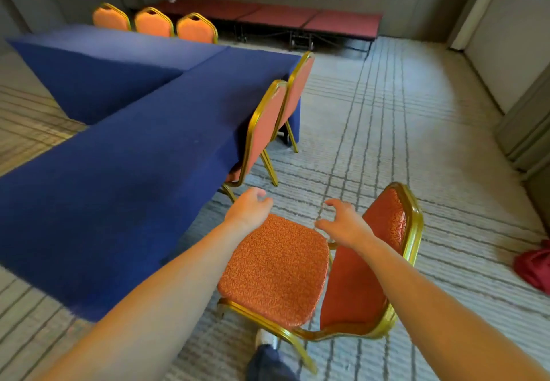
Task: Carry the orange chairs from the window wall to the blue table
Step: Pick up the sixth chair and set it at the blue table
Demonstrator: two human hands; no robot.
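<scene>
An orange chair with a gold frame stands on the carpet right in front of me, its seat facing left toward the blue table. My left hand hovers over the seat's far edge with fingers loosely curled, holding nothing. My right hand hangs above the gap between seat and backrest, fingers spread and bent, also holding nothing. Two more orange chairs are pushed in at the table's right side. Three others line its far side.
A low red stage platform runs along the back wall under a dark screen. A red cloth bundle lies on the carpet at the right. My shoe shows under the chair. A doorway and wall close off the right side.
</scene>
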